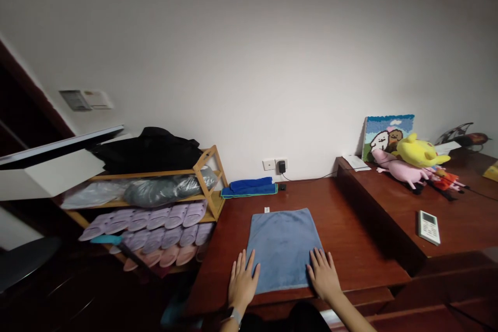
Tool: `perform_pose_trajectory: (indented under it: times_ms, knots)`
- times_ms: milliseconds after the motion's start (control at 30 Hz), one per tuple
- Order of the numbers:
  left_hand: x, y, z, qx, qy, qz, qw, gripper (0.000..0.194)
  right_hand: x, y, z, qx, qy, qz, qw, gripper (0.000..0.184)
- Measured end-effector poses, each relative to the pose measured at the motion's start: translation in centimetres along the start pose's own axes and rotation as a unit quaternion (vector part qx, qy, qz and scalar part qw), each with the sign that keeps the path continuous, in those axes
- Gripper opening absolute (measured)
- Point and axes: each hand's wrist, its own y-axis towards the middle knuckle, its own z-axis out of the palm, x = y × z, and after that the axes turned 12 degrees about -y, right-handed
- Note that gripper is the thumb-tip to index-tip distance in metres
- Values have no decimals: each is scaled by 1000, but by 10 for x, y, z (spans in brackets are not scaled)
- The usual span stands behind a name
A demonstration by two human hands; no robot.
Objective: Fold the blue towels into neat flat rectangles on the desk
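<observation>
A blue-grey towel [285, 249] lies spread flat on the brown wooden table [358, 254], with a small white tag at its far left edge. My left hand [244, 279] rests palm down at the towel's near left corner, fingers stretched out and holding nothing. On the opposite side, my right hand [323, 274] lies flat over the near right edge, its fingers slightly spread. Behind the towel, folded dark blue cloths [249, 187] with a green border sit against the wall.
Left of the table stands a wooden rack [212, 202] with rows of slippers [171, 216] and a black bag [150, 150] on top. On the raised surface at right are plush toys [404, 168] and a white remote control [428, 227]. A black plug [281, 166] sits in the wall socket.
</observation>
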Motion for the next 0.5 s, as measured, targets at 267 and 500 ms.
perform_pose_trajectory:
  times_ms: [267, 500]
  knots:
    - [3, -3, 4, -17, 13, 13, 1000, 60, 8, 45, -16, 30, -3, 24, 999, 69]
    - [-51, 13, -10, -85, -26, 134, 987, 55, 6, 41, -2, 39, -25, 26, 999, 70]
